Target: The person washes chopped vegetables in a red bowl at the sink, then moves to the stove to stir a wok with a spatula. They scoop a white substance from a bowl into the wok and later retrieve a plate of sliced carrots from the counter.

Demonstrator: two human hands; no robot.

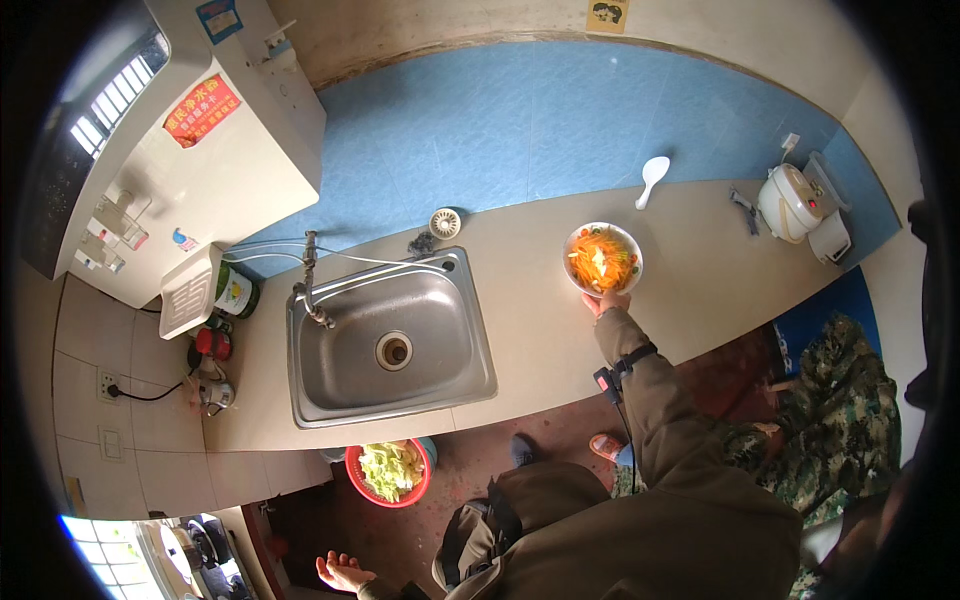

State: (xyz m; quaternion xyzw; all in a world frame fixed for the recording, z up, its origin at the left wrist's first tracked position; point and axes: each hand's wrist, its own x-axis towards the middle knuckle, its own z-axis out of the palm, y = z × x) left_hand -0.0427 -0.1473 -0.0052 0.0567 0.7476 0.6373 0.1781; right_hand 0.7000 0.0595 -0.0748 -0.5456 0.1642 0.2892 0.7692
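My right hand grips the near rim of a white bowl over the counter. The bowl is heaped with shredded orange vegetable, probably carrot, with pale pieces on top and some green and red bits at the edge. Whether its base touches the counter cannot be told. My left hand hangs low at the bottom of the view, away from the counter. Its fingers are apart and slightly curled, with nothing in them. Behind the bowl a white rice paddle leans against the blue backsplash.
Left of the bowl lies a steel sink with a tap and a loose strainer. A rice cooker stands far right. Below the counter sits a red basket of cut leafy greens. A person in camouflage clothing is close on my right.
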